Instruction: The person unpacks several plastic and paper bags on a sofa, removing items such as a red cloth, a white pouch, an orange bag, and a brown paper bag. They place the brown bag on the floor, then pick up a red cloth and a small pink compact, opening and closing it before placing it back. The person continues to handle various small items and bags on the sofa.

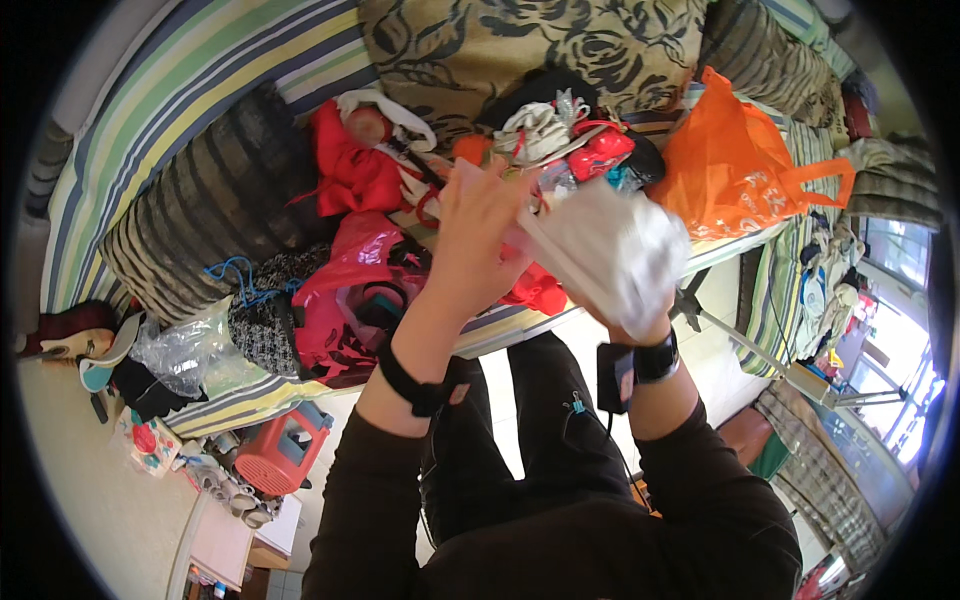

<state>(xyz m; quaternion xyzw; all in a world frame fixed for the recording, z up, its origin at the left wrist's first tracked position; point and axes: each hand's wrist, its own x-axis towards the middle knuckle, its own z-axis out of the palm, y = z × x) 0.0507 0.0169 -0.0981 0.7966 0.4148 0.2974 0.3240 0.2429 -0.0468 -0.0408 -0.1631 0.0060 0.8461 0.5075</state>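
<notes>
My right hand [646, 327] grips a white, soft item [619, 251], perhaps a cloth or bag; motion blurs it, and it hides most of my fingers. A pale strap or edge runs from it towards my left hand [476, 236]. That hand is raised over the pile on the sofa, its fingers blurred. Whether it holds the strap cannot be told. Just beyond lie a bundled off-white cloth [532, 133], a shiny red packet [601, 152] and red fabric [352, 172]. More red fabric [536, 291] lies below, between my hands.
An orange carrier bag [724, 165] stands on the right of the striped sofa [217, 52]. Left are a pink plastic bag [341, 281], clear plastic [187, 349] and a striped cushion [217, 195]. A red plastic stool [277, 454] is on the floor; a metal stand [739, 337] is at right.
</notes>
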